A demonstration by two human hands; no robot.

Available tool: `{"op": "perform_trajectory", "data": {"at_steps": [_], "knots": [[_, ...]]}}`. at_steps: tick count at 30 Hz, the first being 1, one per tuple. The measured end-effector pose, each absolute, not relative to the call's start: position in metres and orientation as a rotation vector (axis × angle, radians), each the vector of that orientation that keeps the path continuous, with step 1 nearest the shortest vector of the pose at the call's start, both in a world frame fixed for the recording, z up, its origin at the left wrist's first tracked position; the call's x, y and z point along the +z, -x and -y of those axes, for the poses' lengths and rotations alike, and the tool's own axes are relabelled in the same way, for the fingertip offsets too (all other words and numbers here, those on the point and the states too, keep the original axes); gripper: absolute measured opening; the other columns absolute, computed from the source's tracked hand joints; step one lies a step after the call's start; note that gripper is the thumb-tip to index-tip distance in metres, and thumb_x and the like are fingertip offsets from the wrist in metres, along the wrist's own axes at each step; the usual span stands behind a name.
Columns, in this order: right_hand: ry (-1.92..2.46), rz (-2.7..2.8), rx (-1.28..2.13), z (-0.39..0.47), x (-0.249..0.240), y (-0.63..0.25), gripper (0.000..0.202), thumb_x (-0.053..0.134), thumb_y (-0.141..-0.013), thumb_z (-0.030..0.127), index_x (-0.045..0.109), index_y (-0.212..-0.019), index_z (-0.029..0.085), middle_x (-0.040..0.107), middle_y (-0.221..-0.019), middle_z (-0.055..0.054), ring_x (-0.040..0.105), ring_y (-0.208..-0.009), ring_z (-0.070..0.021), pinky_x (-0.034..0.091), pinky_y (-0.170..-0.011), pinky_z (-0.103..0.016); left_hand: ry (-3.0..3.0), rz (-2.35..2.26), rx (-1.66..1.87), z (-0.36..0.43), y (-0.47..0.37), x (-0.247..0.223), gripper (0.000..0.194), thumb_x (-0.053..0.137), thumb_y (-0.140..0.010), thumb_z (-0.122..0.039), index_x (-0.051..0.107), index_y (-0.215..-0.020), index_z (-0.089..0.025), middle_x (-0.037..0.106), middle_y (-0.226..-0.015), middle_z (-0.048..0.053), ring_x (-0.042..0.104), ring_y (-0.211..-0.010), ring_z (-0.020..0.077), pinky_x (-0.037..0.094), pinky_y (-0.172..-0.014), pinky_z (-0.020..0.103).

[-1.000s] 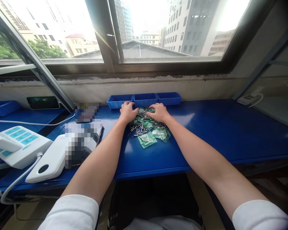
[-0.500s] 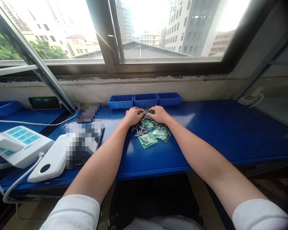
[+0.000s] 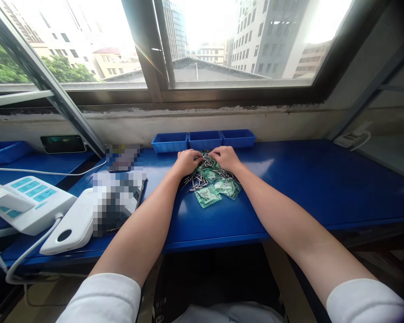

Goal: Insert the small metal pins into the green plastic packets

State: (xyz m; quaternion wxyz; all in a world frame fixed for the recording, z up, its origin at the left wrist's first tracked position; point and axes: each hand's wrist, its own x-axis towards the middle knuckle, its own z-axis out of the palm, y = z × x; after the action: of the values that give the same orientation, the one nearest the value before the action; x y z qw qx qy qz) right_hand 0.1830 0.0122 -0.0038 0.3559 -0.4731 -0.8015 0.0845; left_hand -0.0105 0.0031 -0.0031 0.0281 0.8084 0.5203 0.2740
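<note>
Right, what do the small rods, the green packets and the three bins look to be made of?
Small rods: probably metal, polished, from their silvery glints.
Green packets: likely thin plastic film, glossy and see-through, with crinkles and pale highlights.
Three bins: seemingly rigid molded plastic, smooth blue, with even color and straight thin walls.

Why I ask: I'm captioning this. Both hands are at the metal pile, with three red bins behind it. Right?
The head view shows blue bins, not red; three stand behind the metal pile, left hand and right hand at it.
</note>
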Motion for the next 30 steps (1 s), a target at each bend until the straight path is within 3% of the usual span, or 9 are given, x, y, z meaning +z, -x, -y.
{"op": "perform_trajectory", "data": {"at_steps": [4, 8, 14, 21, 26, 30], "knots": [[1.176, 1.929, 0.199, -0.011, 0.001, -0.183, 0.022, 0.059, -0.086, 0.035, 0.075, -0.085, 0.02, 0.072, -0.083, -0.004, 0.064, -0.083, -0.0198, 0.047, -0.078, -0.028, -2.485, -1.588, 0.874, 0.0, 0.009, -0.001, 0.024, 0.056, -0.082, -0.036, 0.071, -0.095, -0.023, 0.07, -0.1, 0.004, 0.062, -0.098, 0.0233, 0.045, -0.09, 0.034], [1.072, 1.769, 0.43, -0.01, 0.005, -0.182, 0.025, 0.059, -0.084, 0.037, 0.074, -0.083, 0.018, 0.072, -0.075, -0.003, 0.065, -0.072, -0.0181, 0.049, -0.069, -0.027, -2.409, -1.441, 0.992, 0.005, 0.005, 0.004, 0.035, 0.059, -0.08, -0.04, 0.068, -0.106, -0.019, 0.07, -0.103, 0.005, 0.063, -0.097, 0.0217, 0.047, -0.087, 0.03], [0.951, 1.674, 0.722, -0.014, 0.003, -0.179, 0.021, 0.066, -0.075, 0.035, 0.071, -0.078, 0.015, 0.07, -0.069, -0.004, 0.064, -0.065, -0.0169, 0.05, -0.063, -0.027, -2.346, -1.388, 1.094, 0.01, -0.001, 0.012, 0.026, 0.053, -0.083, -0.035, 0.071, -0.092, -0.018, 0.072, -0.084, 0.002, 0.062, -0.077, 0.017, 0.047, -0.075, 0.026], [0.935, 1.625, 0.729, -0.008, 0.006, -0.179, 0.025, 0.072, -0.067, 0.039, 0.072, -0.076, 0.016, 0.071, -0.072, -0.004, 0.066, -0.07, -0.0185, 0.052, -0.067, -0.028, -2.33, -1.486, 1.135, 0.01, 0.0, 0.011, 0.028, 0.049, -0.085, -0.037, 0.07, -0.088, -0.018, 0.069, -0.076, 0.002, 0.06, -0.071, 0.0161, 0.046, -0.071, 0.026], [0.942, 1.594, 0.746, -0.011, 0.006, -0.181, 0.025, 0.072, -0.067, 0.039, 0.073, -0.078, 0.016, 0.072, -0.078, -0.004, 0.067, -0.078, -0.02, 0.053, -0.074, -0.029, -2.362, -1.479, 1.124, 0.007, 0.0, 0.009, 0.029, 0.049, -0.086, -0.037, 0.069, -0.094, -0.019, 0.07, -0.085, 0.004, 0.062, -0.079, 0.0181, 0.047, -0.077, 0.027], [1.08, 1.497, 0.65, -0.02, 0.003, -0.189, 0.03, 0.065, -0.072, 0.037, 0.072, -0.093, 0.016, 0.072, -0.09, -0.005, 0.066, -0.086, -0.0206, 0.052, -0.08, -0.031, -2.416, -1.557, 1.124, 0.003, 0.003, 0.006, 0.032, 0.052, -0.084, -0.036, 0.066, -0.105, -0.018, 0.068, -0.099, 0.006, 0.062, -0.093, 0.0209, 0.046, -0.086, 0.03]]}}
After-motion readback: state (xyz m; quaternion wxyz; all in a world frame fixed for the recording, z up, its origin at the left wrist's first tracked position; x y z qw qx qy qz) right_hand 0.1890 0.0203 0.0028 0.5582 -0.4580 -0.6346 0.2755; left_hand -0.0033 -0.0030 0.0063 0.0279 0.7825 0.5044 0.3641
